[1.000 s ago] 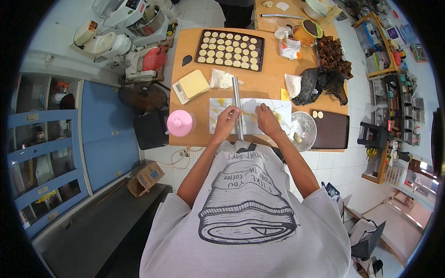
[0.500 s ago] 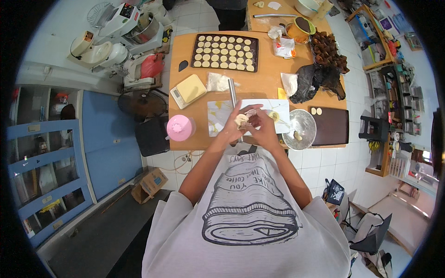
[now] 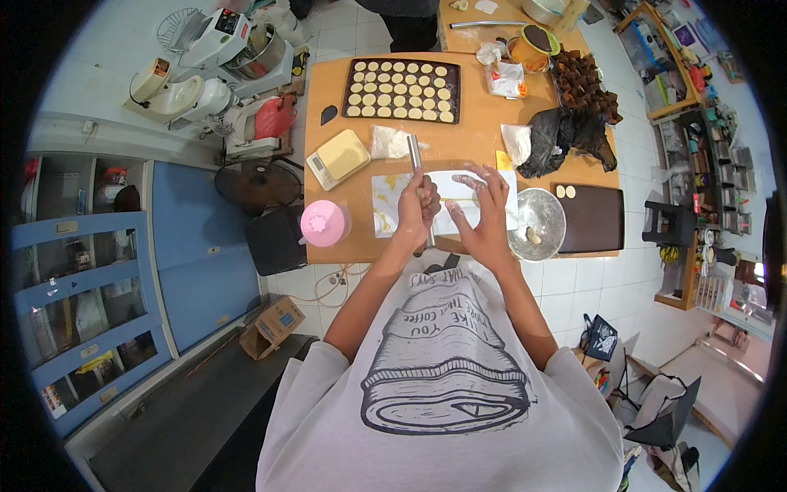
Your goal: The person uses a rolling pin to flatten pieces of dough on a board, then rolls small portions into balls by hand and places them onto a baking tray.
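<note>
My left hand [image 3: 416, 205] is closed over the steel rod [image 3: 413, 150] lying across the white marbled mat [image 3: 388, 220]; what its curled fingers hold is unclear. My right hand [image 3: 477, 199] is open above the mat, with floury, spread fingers. Just right of it, a metal bowl [image 3: 545, 209] contains a small dough piece [image 3: 533, 235]. Behind my hands is a bag of white powder [image 3: 388, 142]. A yellow-topped scale [image 3: 338, 156] and a pink-lidded container [image 3: 324, 225] stand to the left.
A tray of dough rounds [image 3: 402, 90] lies at the back. The dark tray [image 3: 590, 225] at right has a few rounds. Black plastic bags [image 3: 557, 143] and brown paper cups [image 3: 578, 86] crowd the table's right side. A person's dark-clothed legs [image 3: 414, 25] show beyond the table.
Half a second ago both hands were together around a pale dough piece. They have now separated: my left hand is closed over the rod, my right has moved right and spread its fingers.
</note>
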A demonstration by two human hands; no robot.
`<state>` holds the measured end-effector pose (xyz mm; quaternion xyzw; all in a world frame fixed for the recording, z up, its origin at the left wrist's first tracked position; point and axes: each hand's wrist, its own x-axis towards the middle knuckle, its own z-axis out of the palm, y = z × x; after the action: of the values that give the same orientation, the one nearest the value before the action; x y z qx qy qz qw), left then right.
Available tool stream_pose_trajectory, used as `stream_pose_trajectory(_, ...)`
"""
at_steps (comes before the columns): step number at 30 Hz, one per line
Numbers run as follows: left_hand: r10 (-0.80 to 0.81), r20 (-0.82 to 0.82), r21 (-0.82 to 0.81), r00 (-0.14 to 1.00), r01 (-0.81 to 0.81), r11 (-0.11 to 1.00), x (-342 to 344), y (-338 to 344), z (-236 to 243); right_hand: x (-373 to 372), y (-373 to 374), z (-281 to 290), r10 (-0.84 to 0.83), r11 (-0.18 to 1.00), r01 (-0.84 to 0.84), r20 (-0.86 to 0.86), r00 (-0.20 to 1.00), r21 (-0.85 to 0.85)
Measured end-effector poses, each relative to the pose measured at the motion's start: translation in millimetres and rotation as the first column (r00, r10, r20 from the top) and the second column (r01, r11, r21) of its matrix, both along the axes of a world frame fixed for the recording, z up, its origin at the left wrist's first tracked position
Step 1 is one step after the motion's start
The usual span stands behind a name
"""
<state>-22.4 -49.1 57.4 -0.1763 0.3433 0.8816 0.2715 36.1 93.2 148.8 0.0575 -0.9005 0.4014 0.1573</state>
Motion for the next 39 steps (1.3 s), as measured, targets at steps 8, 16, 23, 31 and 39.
stream_pose_trajectory(8, 0.004, -0.192, 0.055, 0.981, 0.006, 0.998, 20, 28, 60, -34, -10, 5, 0.007, 1.000, -0.005, -0.148, 0.989, 0.011)
stream_pose_trajectory(16, -0.064, -0.205, 0.506, 0.977, 0.162, 0.847, 22, 24, 102, -28, -29, 8, 0.011, 0.979, -0.004, -0.034, 0.999, 0.206)
stream_pose_trajectory(23, -0.039, -0.339, 0.304, 0.940, 0.149, 0.941, 13, 34, 102, -8, -39, 20, 0.090, 0.996, -0.090, 0.023, 0.996, -0.012)
stream_pose_trajectory(31, -0.074, -0.510, 0.049, 0.857, 0.115, 0.992, 34, 42, 62, -35, -17, 37, 0.137, 0.982, -0.149, -0.103, 0.985, -0.117)
stream_pose_trajectory(39, -0.030, -0.394, 0.226, 0.919, 0.128, 0.966, 24, 49, 132, -43, -6, 25, -0.011, 0.980, -0.001, -0.058, 0.998, -0.198)
